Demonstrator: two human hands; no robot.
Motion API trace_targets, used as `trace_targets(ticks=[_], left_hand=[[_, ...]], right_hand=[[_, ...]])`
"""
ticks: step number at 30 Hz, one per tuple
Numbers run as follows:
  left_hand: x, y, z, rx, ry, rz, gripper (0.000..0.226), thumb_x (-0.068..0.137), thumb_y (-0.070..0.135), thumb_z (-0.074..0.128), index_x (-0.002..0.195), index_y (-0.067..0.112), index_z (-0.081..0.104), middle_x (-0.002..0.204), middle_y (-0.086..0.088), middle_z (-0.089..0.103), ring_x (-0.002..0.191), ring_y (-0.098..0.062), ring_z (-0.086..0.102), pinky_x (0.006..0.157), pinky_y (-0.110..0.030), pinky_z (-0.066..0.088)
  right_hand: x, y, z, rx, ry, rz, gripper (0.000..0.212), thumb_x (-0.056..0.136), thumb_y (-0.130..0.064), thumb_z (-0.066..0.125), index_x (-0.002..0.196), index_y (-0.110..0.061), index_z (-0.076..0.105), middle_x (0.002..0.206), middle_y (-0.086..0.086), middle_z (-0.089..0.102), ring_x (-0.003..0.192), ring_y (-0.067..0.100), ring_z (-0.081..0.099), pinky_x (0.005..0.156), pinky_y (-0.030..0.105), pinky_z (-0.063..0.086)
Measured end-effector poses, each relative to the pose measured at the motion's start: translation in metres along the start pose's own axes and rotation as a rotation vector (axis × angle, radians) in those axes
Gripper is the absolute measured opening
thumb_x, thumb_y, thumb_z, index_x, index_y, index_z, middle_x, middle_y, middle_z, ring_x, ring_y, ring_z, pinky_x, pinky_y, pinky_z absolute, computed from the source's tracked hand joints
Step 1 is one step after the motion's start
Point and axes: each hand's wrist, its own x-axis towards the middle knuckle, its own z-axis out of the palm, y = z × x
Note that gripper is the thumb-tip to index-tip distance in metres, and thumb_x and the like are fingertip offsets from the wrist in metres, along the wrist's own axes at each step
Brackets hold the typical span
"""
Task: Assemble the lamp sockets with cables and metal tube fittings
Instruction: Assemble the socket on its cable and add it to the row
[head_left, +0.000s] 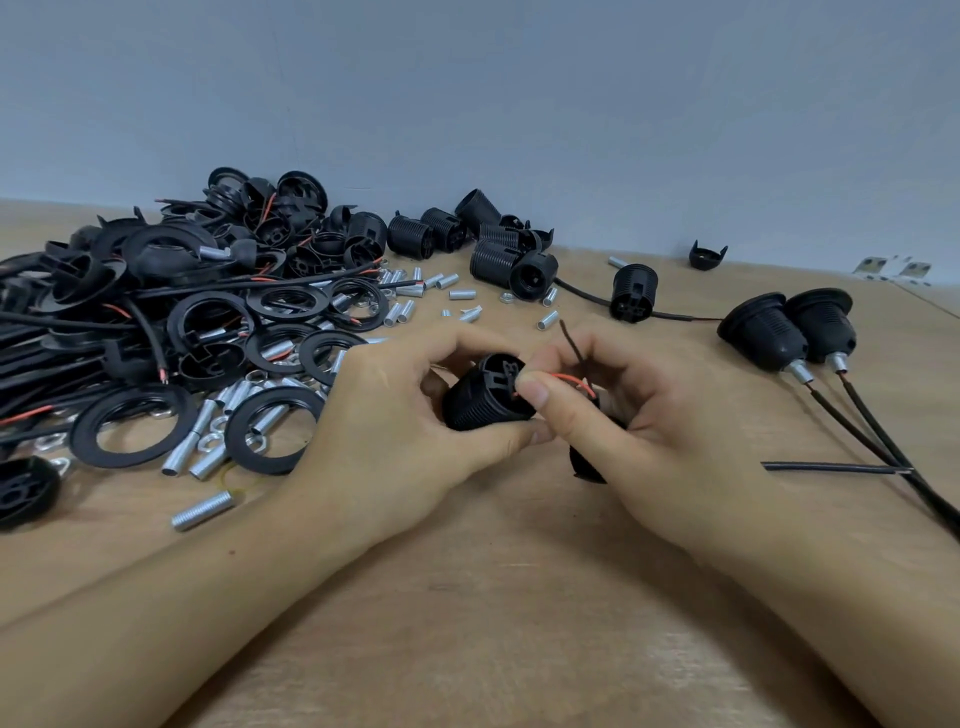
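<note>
Wooden surface (467, 597). Left: heap of black rings, caps, cables (156, 312); threaded metal tubes (202, 512) and nuts scattered beside. Rear centre: ribbed socket bodies (493, 254). Right: two assembled sockets (789, 327), cables trailing toward near edge.

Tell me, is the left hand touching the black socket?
Touching: the head view shows the left hand curled around the black socket, thumb underneath.

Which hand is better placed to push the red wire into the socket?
Right. The right hand already pinches the red wire at the socket's terminal end; the left hand grips the socket body.
</note>
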Motion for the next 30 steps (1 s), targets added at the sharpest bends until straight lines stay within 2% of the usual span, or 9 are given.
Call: trace_targets(ticks=[3,5,10,13,16,19,23,27,30], left_hand=[[0.003,-0.003,-0.002,0.094,0.07,-0.002,0.037,0.059,0.042,0.087,0.086,0.029,0.066,0.083,0.012,0.07,0.063,-0.011,0.058,0.057,-0.011,0.04],[0.003,-0.004,-0.002,0.083,0.087,-0.002,0.038,0.061,0.038,0.09,0.085,0.028,0.062,0.082,0.011,0.071,0.07,-0.007,0.061,0.061,-0.008,0.038],[0.002,-0.003,0.0,0.128,0.13,0.035,0.042,0.064,0.031,0.09,0.086,0.027,0.054,0.082,0.01,0.07,0.076,-0.011,0.065,0.062,-0.021,0.047],[0.003,-0.002,0.001,0.139,0.139,0.067,0.046,0.065,0.027,0.09,0.088,0.023,0.05,0.081,0.01,0.066,0.072,-0.014,0.066,0.062,-0.032,0.052],[0.002,-0.001,0.001,0.167,0.142,0.091,0.047,0.064,0.031,0.086,0.087,0.025,0.045,0.08,0.008,0.063,0.073,-0.015,0.063,0.063,-0.027,0.051],[0.003,-0.003,0.0,0.181,0.124,0.123,0.05,0.066,0.025,0.088,0.088,0.022,0.043,0.077,0.004,0.061,0.072,-0.019,0.061,0.063,-0.029,0.049],[0.003,-0.005,0.0,0.217,0.098,0.145,0.05,0.066,0.018,0.089,0.089,0.019,0.044,0.075,0.003,0.06,0.069,-0.019,0.059,0.062,-0.032,0.048],[0.004,-0.005,0.001,0.208,0.102,0.164,0.048,0.067,0.021,0.087,0.089,0.021,0.044,0.075,0.007,0.06,0.069,-0.016,0.06,0.062,-0.025,0.047],[0.004,-0.005,0.001,0.174,0.112,0.145,0.045,0.066,0.025,0.082,0.089,0.021,0.044,0.077,0.005,0.06,0.069,-0.018,0.059,0.062,-0.026,0.048]], right_hand=[[-0.001,-0.002,-0.002,-0.078,-0.008,-0.049,0.017,0.097,-0.022,0.058,0.095,-0.011,0.071,0.077,-0.009,0.065,0.066,0.004,0.061,0.059,0.013,0.042],[0.0,-0.003,-0.002,-0.173,-0.006,-0.109,0.023,0.1,-0.021,0.053,0.101,-0.009,0.073,0.085,-0.003,0.068,0.081,0.01,0.066,0.071,0.019,0.047],[0.001,-0.005,0.001,-0.145,0.072,-0.118,0.023,0.094,-0.021,0.055,0.111,-0.028,0.068,0.084,-0.021,0.059,0.084,0.007,0.059,0.073,0.016,0.043],[0.0,-0.004,0.002,-0.178,0.128,-0.138,0.027,0.09,-0.016,0.061,0.116,-0.021,0.069,0.08,-0.013,0.057,0.068,0.009,0.057,0.064,0.017,0.043],[0.0,-0.005,0.002,-0.193,0.173,-0.163,0.025,0.089,-0.009,0.064,0.112,-0.015,0.071,0.077,-0.016,0.055,0.055,0.005,0.055,0.058,0.013,0.041],[0.0,-0.007,0.002,-0.245,0.144,-0.186,0.02,0.089,-0.013,0.064,0.106,-0.019,0.073,0.082,-0.013,0.059,0.066,-0.003,0.056,0.063,0.008,0.038],[-0.001,-0.008,0.002,-0.247,0.096,-0.12,0.018,0.088,-0.015,0.066,0.1,-0.025,0.076,0.077,-0.007,0.062,0.064,0.006,0.057,0.058,0.01,0.036],[-0.001,-0.013,0.002,-0.155,0.119,-0.056,0.015,0.086,-0.016,0.07,0.092,-0.028,0.076,0.067,-0.018,0.062,0.054,0.006,0.052,0.05,0.014,0.037],[-0.002,-0.014,0.002,-0.139,0.079,0.006,0.012,0.086,-0.019,0.068,0.084,-0.029,0.074,0.062,-0.021,0.059,0.05,0.003,0.047,0.046,0.013,0.037]])
